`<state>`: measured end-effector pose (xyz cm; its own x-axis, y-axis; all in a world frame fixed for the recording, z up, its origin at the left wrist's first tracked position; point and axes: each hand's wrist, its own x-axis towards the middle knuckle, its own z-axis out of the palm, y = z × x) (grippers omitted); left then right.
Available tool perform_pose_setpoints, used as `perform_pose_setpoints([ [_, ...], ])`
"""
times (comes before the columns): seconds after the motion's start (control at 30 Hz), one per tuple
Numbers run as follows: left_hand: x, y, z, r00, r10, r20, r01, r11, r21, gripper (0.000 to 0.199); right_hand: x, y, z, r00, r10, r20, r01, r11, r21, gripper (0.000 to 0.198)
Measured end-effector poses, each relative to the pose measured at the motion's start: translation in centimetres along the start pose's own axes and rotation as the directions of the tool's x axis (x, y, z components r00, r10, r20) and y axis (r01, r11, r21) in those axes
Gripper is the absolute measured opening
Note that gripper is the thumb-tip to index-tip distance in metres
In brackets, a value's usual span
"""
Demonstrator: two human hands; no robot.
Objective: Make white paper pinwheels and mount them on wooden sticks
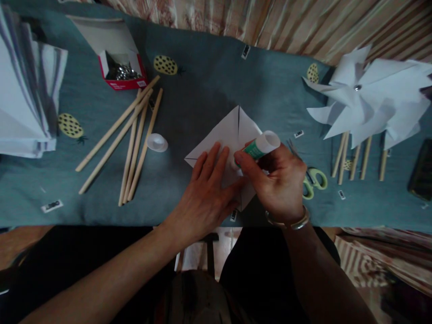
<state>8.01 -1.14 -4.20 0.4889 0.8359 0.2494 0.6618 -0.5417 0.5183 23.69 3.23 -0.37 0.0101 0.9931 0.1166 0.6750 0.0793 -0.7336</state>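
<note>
One slip of left fingers [212, 158], laid flat at 9 o'clock, could let slit paper [216, 134] tear if the glue stick [267, 143] gripped by right fingers [250, 168] drags.

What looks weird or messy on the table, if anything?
Nothing looks spilled or broken. The wooden sticks by the red box lie crooked, some crossing, and a small white cap lies loose beside them, away from the glue stick in the right hand. That looks a bit untidy.
</note>
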Motion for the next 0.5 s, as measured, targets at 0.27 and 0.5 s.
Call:
perform_pose_setpoints([
  [0.27,0.18,0.04,-0.40,0.999,0.001,0.044,-0.001,1.000,-0.008,0.050,-0.35,0.52,-0.36,0.999,0.034,0.018,-0.035,0.999,0.039,0.027],
  [0.5,0.21,-0.04,-0.69,0.998,0.002,0.066,-0.002,1.000,-0.001,0.049,-0.37,0.88,-0.58,0.999,0.047,0.005,-0.047,0.997,0.053,0.029],
])
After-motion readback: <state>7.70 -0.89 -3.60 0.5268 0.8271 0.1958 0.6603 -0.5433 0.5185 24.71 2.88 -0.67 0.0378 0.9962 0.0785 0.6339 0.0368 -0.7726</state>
